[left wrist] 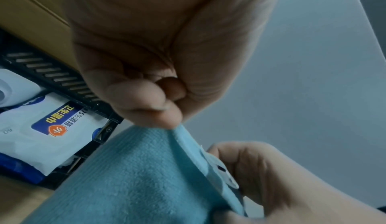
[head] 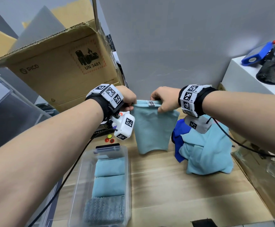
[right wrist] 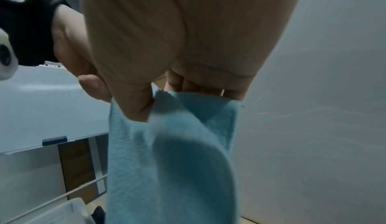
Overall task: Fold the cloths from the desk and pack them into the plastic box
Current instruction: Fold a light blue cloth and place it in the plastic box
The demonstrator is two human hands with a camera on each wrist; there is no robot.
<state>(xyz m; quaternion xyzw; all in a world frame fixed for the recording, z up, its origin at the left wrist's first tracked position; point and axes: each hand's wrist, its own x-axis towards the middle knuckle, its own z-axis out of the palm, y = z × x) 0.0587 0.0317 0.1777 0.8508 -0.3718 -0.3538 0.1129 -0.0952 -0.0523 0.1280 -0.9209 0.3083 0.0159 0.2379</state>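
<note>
Hanging between both hands: one light-blue cloth (head: 152, 128), doubled over, held by its top edge above the bench (head: 174, 185), a small sewn label at that edge.

Left hand (head: 127, 99): fingers (left wrist: 154, 108) curled, pinching the cloth's left top corner.

Right hand (head: 165, 99): fingers (right wrist: 137, 107) curled, thumb in front, pinching the right top corner. Whether all layers are caught is hard to tell from the right wrist view, which is blurred.

Plastic box (head: 75, 185): clear, lid off, on the bench at near left. Contents: two folded light-blue cloths (head: 109, 177) in a row, then one folded grey-blue textured cloth (head: 104, 208) nearest the viewer. Space at the far end looks enough for one more.

Unfolded pile (head: 205, 153): light-blue cloth heaped with a dark-blue cloth (head: 177, 140) showing at its left side, on the bench just right of the hanging cloth.

Progress, as judged: three cloths packed; one mid-fold, needing further folds before it fits; at least two left in the pile. Roughly half done.

Surroundings: cardboard box (head: 59, 66) behind left; three small coloured discs (head: 109, 139) on the bench past the box; pack of wet wipes (left wrist: 48, 128) in a black tray; white cabinet (head: 241, 79) far right with a mesh pot (head: 273, 71).
</note>
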